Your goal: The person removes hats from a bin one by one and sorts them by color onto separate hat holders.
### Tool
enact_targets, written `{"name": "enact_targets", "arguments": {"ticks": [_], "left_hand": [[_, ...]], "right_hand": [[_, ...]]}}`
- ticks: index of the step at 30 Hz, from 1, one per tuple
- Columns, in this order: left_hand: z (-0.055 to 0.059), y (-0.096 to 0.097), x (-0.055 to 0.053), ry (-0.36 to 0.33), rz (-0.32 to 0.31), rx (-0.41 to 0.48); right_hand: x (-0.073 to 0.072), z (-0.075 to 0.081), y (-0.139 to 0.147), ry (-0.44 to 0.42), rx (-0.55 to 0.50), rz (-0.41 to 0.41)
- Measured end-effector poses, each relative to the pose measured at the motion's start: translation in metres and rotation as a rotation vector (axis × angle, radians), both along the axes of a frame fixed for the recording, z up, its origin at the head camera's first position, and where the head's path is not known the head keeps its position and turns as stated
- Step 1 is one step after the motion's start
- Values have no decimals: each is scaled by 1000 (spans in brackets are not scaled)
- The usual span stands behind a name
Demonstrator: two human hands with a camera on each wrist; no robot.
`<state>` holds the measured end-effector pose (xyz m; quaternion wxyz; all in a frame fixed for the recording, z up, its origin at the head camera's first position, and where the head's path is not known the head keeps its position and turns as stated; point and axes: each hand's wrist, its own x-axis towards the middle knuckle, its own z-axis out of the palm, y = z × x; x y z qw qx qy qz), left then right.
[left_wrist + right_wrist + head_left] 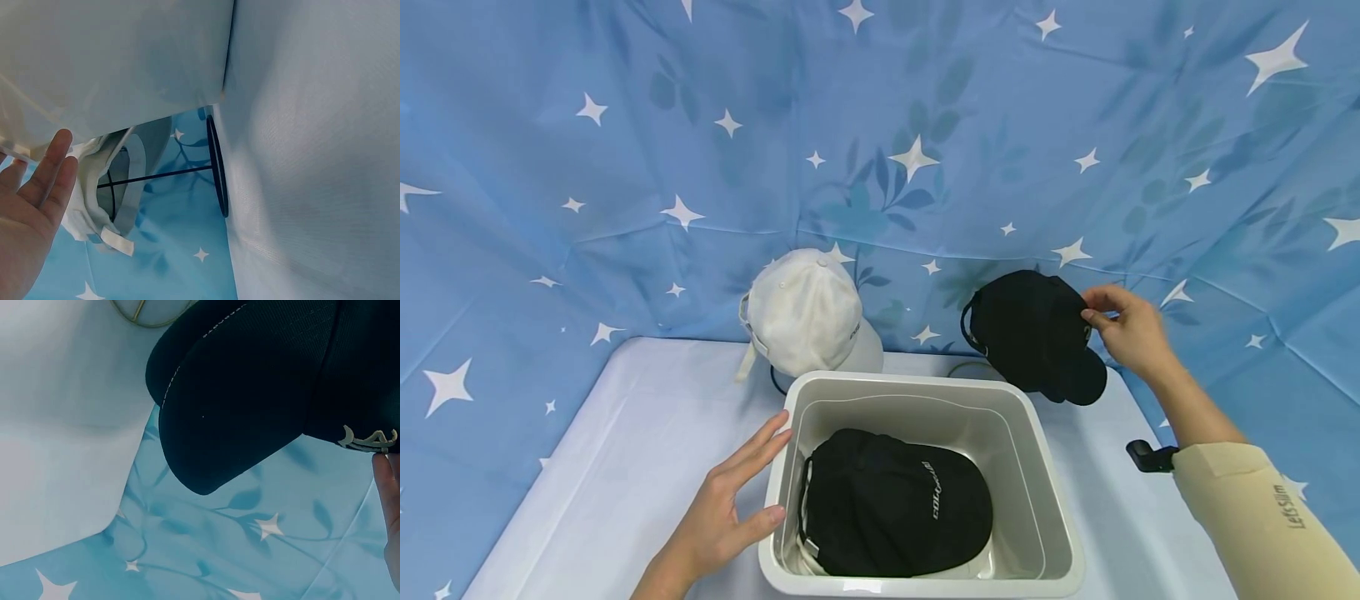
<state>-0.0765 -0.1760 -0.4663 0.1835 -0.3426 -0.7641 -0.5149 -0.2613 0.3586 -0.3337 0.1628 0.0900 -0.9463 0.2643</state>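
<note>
Black baseball cap (1030, 333), brim angled right and frontward: beyond far right corner of plastic bin (925, 587), pinched by right hand (1131, 329). Left hand (722, 508): farther off, fingers spread at bin's left rim.

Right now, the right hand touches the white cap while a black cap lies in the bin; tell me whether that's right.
Wrong cap: the head view shows the right hand touching a second black cap; the first black cap does lie in the bin.
</note>
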Motion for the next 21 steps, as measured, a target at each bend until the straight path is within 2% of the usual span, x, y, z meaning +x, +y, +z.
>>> {"name": "enact_targets", "arguments": {"ticks": [21], "left_hand": [[0,0,1,2,3,-1]], "right_hand": [[-1,-16,3,-8,-19,-4]]}}
